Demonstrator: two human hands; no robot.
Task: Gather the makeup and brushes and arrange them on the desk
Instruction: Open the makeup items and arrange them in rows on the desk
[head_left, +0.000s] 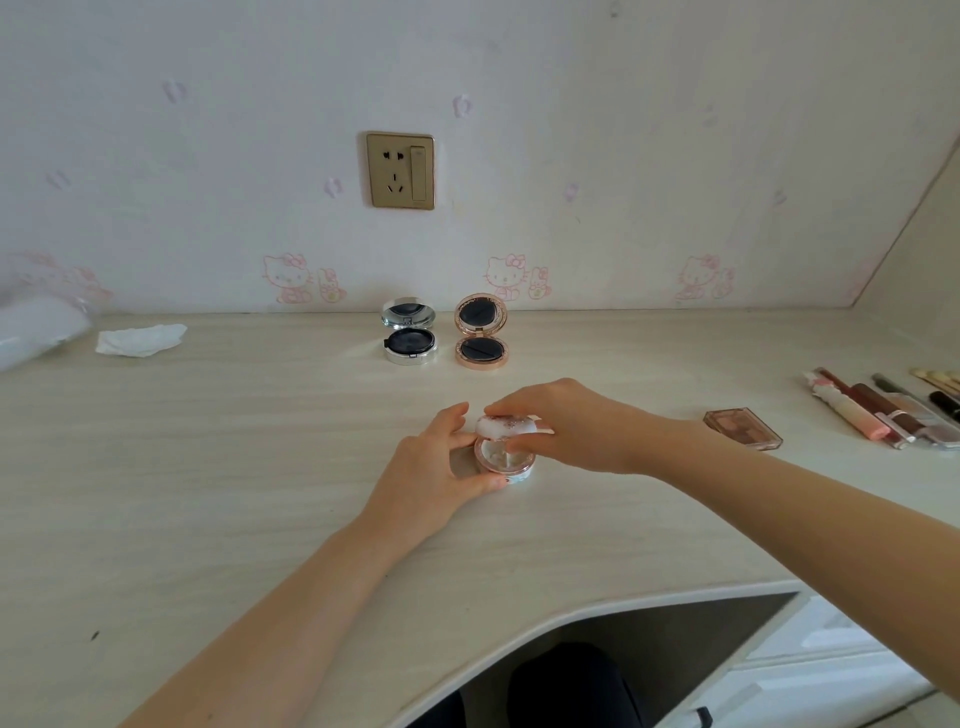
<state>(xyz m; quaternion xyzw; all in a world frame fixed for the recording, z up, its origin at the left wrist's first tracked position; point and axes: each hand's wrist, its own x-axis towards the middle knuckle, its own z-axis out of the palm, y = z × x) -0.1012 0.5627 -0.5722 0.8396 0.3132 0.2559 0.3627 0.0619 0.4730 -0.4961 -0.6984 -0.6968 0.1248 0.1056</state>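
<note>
A small round white and rose-gold compact (503, 460) rests on the pale wooden desk (260, 467) in front of me. My left hand (441, 467) grips its base from the left. My right hand (566, 426) holds its lid (501, 425), which is lifted partway above the base. Farther back stand two open compacts with their mirrors up: a silver one (410, 338) and a rose-gold one (480, 338). To the right lie a brown eyeshadow palette (743, 427) and a row of lip gloss tubes and brushes (893, 410).
A crumpled white tissue (140, 339) lies at the back left beside a blurred white object (36, 332). A gold wall socket (400, 170) sits above the desk. The desk's curved front edge (597, 608) is near me, with a dark chair (566, 686) beneath.
</note>
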